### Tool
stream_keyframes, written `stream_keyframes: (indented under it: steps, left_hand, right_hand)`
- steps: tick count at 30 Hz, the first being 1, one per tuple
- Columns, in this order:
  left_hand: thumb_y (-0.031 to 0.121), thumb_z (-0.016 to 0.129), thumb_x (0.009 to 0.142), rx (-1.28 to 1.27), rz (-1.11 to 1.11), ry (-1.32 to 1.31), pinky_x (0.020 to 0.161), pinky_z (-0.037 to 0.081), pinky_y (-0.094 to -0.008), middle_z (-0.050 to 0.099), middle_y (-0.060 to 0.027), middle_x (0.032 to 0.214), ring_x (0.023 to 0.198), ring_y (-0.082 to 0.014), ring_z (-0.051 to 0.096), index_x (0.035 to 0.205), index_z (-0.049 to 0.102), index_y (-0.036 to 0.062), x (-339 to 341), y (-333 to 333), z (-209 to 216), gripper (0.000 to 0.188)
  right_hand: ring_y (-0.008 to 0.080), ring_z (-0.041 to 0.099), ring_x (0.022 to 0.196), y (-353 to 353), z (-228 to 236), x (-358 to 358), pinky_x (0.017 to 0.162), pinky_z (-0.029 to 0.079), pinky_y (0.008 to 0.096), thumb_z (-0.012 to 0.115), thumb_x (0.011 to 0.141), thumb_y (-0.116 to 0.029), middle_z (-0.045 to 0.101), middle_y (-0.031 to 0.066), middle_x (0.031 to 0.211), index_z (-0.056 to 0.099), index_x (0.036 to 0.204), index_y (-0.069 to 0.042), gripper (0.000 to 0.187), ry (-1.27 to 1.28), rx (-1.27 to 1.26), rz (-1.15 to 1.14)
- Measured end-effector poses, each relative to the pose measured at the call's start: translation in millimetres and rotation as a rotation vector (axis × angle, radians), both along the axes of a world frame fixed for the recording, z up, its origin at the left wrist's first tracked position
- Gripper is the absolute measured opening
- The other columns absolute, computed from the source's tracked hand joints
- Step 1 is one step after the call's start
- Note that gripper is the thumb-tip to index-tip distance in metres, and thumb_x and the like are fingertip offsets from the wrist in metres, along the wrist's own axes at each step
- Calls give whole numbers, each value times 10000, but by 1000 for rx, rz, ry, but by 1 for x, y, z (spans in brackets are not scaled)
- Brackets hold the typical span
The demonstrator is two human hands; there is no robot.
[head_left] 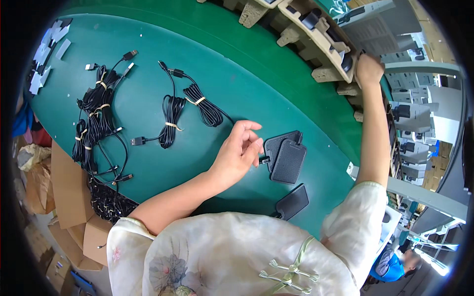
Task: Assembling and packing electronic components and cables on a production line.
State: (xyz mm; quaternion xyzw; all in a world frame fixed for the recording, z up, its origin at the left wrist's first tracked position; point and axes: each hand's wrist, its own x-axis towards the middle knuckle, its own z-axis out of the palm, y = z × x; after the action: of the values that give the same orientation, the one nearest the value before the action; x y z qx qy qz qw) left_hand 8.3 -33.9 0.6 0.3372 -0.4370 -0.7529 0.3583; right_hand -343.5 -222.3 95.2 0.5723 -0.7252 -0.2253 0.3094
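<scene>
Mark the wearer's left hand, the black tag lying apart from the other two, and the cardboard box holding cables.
Left hand (235, 156): head view, middle of the hand.
Lone black tag (293, 202): head view, middle of its face.
Cardboard box (71, 187): head view, a brown side panel.

We can read no word, number or sign for certain. Beyond the far right edge of the green worktop (256, 103), faint lines of print run across the face of a grey box (370, 34), too small and pale for us to make out. Past the right end of the same worktop, grey-white boxes (419, 114) carry small marks that we cannot tell as letters or pictures. Off the near left edge, low down, a brown carton (59, 276) bears a little coloured patch, possibly a label, too blurred for us to read.
</scene>
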Motion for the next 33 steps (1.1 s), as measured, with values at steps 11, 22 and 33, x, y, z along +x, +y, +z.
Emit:
stream_keyframes:
  steps: [11, 22, 33]
  left_hand:
    - [19, 457, 899, -106, 7, -30, 472, 384, -200, 509, -52, 794, 564, -72, 504, 1122, 376, 24, -8, 2, -6, 237]
    - [118, 611, 776, -1216, -78, -525, 941, 364, -382, 512, -67, 1211, 1158, -254, 422, 1179, 475, 67, -8, 13, -1, 429]
    - [99, 619, 756, -1226, -160, -623, 973, 346, -384, 456, -49, 1297, 1241, -236, 369, 1107, 562, 71, -2, 14, -15, 356]
  right_hand:
    - [238, 566, 884, 59, 12, 20, 701, 420, 397, 528, 763, -146, 603, 68, 934, 620, 924, -75, 199, 112, -148, 333]
    - [426, 230, 1292, 268, -27, 156, 1044, 269, 492, 770, 610, -261, 187, 224, 1423, 332, 1350, -103, 874, -934, 514, 294]
    - [178, 567, 987, 202, 43, 116, 851, 439, 269, 499, 839, 10, 618, 104, 1038, 595, 1093, -44, 277, -1293, -236, 483]
